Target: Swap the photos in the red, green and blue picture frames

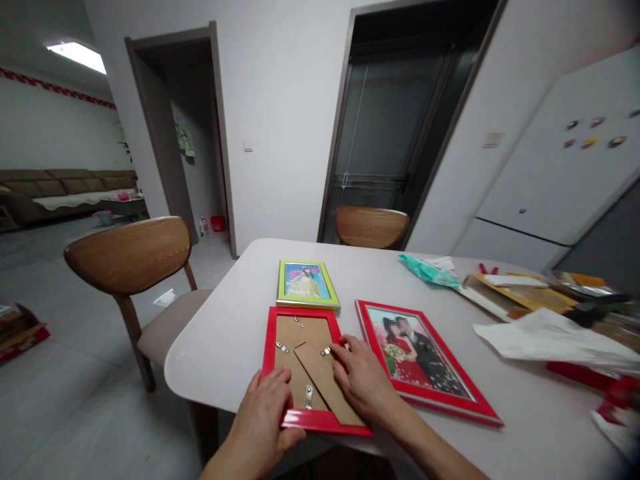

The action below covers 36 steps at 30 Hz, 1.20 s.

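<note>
A red picture frame (271, 347) lies face down on the white table (230, 320), its brown backing board and stand leg showing. My left hand (265, 413) rests on its near left corner, fingers curled over the edge and holding the frame. My right hand (363, 380) lies on the backing, fingertips pressed at a small metal clip (326, 351) on the right side. A larger red frame (425, 360) with a couple's photo lies face up just right of that hand. A green frame (307, 283) with a photo lies beyond.
Papers, a teal bag (430, 270) and yellow envelopes (525, 293) clutter the table's right side. A wooden chair (135, 260) stands at the left, another chair (371, 227) at the far side. A white fridge (560, 167) stands at right. Doorways open behind.
</note>
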Each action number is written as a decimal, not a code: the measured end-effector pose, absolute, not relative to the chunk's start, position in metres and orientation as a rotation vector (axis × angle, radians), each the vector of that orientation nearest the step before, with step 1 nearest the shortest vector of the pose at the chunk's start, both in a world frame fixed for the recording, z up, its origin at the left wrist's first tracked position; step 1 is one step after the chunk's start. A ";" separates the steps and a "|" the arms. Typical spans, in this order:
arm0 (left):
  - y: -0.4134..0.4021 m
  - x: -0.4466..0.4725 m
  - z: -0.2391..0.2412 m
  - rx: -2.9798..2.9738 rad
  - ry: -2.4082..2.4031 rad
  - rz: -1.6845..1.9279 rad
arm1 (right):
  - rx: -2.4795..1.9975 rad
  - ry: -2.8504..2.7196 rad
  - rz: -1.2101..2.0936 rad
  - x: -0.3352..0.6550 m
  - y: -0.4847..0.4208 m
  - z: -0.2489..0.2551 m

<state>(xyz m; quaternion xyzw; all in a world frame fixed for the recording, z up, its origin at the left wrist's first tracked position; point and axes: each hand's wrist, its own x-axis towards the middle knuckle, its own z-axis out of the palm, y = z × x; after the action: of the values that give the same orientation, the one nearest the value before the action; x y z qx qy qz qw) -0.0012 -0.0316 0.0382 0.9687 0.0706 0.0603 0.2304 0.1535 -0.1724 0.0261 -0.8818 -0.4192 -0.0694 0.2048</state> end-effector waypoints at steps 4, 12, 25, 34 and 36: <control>-0.033 0.000 0.036 2.677 0.205 0.165 | -2.452 -1.180 -0.173 0.155 -0.169 0.025; -0.033 0.000 0.038 2.654 0.233 0.155 | -2.428 -1.200 -0.119 0.157 -0.168 0.019; -0.032 -0.001 0.036 2.611 0.227 0.160 | -2.291 -1.470 -0.112 0.139 -0.100 0.033; -0.031 0.000 0.034 2.576 0.191 0.199 | -2.268 -1.511 -0.107 0.135 -0.088 0.025; -0.031 0.000 0.034 2.576 0.202 0.182 | -2.272 -1.490 -0.100 0.138 -0.090 0.024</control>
<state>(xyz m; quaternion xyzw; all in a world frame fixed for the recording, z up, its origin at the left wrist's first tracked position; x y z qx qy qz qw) -0.0004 -0.0306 0.0338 0.9569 0.0749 0.0676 0.2723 0.1382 -0.0902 0.0239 -0.8171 -0.5358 -0.0360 0.2098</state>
